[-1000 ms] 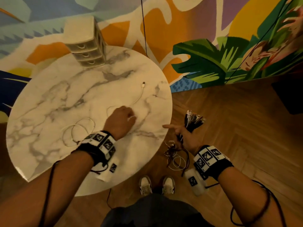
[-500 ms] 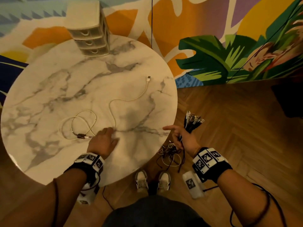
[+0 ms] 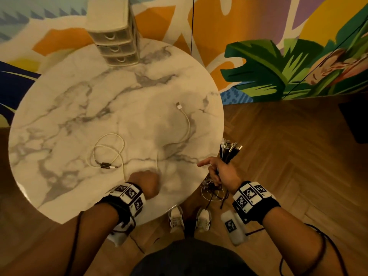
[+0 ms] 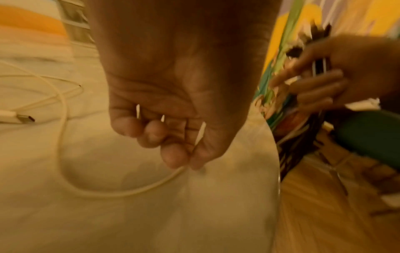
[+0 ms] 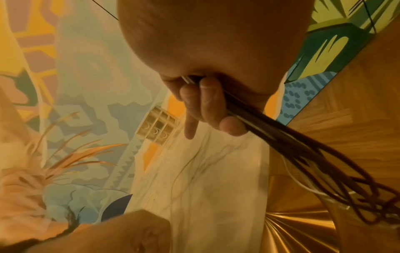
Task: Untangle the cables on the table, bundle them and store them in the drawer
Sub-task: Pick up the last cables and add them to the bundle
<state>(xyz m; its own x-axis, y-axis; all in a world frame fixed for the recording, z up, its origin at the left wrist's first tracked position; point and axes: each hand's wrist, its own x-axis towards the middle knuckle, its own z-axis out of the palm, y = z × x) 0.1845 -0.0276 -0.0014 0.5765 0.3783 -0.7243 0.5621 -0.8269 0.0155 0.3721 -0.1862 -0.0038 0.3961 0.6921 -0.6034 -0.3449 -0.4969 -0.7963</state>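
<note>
Table (image 3: 59,120): round marble top; carries a drawer unit and one white cable.
Drawer unit (image 3: 114,39): at the far edge of the table, three drawers, all closed as far as I can see; storage step not yet begun.
White cable (image 3: 188,124): lies across the table, one plug toward the far right, the other end looped at the left beside a short dark connector piece; mid-length runs under the left hand.
Cable bundle (image 3: 229,151): dark leads, plugs fanned upward, tails hanging in loops off the table edge toward the floor.
Left hand (image 3: 146,181): near the table's front edge; fingers curled, thumb and forefinger pinching the white cable.
Right hand (image 3: 223,170): just off the table's right edge; three fingers closed round the bundle, forefinger held out straight.
Risk, judged: pulling the white cable by its middle could drag the left loop into a knot or sweep the far plug off the edge; the hanging tails could snag and slip from the grip.
View difference: only the left wrist view shows the pinch itself (image 4: 186,159); the head view hides it behind the knuckles. Only the right wrist view shows the curled fingers (image 5: 207,101) on the bundle.
</note>
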